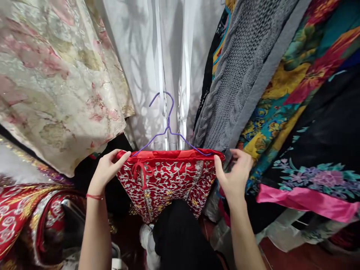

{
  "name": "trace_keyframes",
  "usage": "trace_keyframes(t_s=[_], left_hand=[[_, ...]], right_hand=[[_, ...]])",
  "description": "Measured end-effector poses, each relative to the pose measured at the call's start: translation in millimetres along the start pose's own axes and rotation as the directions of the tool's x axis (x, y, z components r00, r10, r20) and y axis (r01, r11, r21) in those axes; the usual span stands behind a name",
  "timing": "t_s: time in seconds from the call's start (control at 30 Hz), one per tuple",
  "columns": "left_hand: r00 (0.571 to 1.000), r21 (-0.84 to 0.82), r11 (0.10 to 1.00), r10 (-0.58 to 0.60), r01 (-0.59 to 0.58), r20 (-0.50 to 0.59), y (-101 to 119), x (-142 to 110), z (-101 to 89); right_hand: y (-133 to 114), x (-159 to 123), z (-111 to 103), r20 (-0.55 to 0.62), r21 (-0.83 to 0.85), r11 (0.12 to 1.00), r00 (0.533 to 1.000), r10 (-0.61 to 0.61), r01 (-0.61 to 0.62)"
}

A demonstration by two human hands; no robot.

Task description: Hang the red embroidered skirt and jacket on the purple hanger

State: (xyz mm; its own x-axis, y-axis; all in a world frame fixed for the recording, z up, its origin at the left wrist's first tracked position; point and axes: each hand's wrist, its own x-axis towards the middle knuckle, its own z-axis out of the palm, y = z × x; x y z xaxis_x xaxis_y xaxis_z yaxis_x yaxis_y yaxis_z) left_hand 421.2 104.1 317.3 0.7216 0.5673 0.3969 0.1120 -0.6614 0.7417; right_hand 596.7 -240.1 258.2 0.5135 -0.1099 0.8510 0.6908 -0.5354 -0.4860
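A red skirt (168, 176) with silver and gold embroidery hangs down in front of me, a small red bow tied near the left of its satin waistband. My left hand (108, 168) pinches the left end of the waistband between thumb and fingers. At the right end, my right hand (234, 174) has its thumb on the front of the band, other fingers bent behind or beside it. A purple wire hanger (168, 129) rises from the waistband, its lower arms dipping inside; its hook overlaps the white straps behind. I cannot tell whether the hook touches them.
White fabric (135, 56) with long white straps (184, 75) hangs behind. A cream floral garment (56, 82) hangs left; a grey cable-knit (239, 67) and colourful floral garments (270, 123) hang right. Another red embroidered cloth (17, 217) is low left. My black-clothed leg (182, 240) is below.
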Motion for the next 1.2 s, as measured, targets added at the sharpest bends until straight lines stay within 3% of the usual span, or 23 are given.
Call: trace_keyframes(t_s=[0.1,0.17,0.3,0.4,0.47,0.6,0.73,0.93,1.2], left_hand=[[0.999,-0.131,0.991,0.037,-0.039,-0.012,5.9,-8.4,2.1],[0.993,-0.226,0.97,0.064,-0.086,-0.104,7.4,-13.3,7.0],[0.912,-0.257,0.942,0.102,-0.217,-0.398,5.7,-17.1,15.2],[0.84,-0.211,0.938,0.126,-0.274,-0.528,1.2,-15.6,17.5],[0.838,-0.154,0.952,0.146,-0.263,-0.525,-2.8,-14.9,20.6],[0.914,-0.027,0.985,0.149,-0.172,-0.377,-7.9,-16.9,33.7],[0.938,-0.031,0.99,0.122,-0.139,-0.323,-7.7,-19.9,46.0],[0.919,-0.012,0.992,0.115,-0.129,-0.376,-7.1,-23.1,53.7],[0.846,0.093,0.987,0.161,-0.131,-0.508,-14.6,-25.1,50.6]], right_hand=[[17.9,11.1,6.8,0.227,0.084,0.996,0.973,-0.036,0.017],[21.5,17.9,11.2,0.324,0.184,0.983,0.945,-0.042,-0.019],[8.3,34.4,15.3,0.292,0.304,0.953,0.953,-0.085,-0.008],[-4.2,41.2,21.3,0.228,0.326,0.945,0.968,-0.106,0.027],[-5.3,39.7,27.9,0.241,0.254,0.967,0.966,-0.089,0.026],[10.8,32.1,37.9,0.283,0.037,0.999,0.959,0.019,-0.03],[26.6,34.1,37.3,0.263,0.017,1.0,0.965,0.006,-0.011],[29.2,38.7,38.5,0.251,0.033,0.999,0.968,-0.027,0.019],[19.2,32.1,56.0,0.175,0.091,0.996,0.984,-0.035,0.019]])
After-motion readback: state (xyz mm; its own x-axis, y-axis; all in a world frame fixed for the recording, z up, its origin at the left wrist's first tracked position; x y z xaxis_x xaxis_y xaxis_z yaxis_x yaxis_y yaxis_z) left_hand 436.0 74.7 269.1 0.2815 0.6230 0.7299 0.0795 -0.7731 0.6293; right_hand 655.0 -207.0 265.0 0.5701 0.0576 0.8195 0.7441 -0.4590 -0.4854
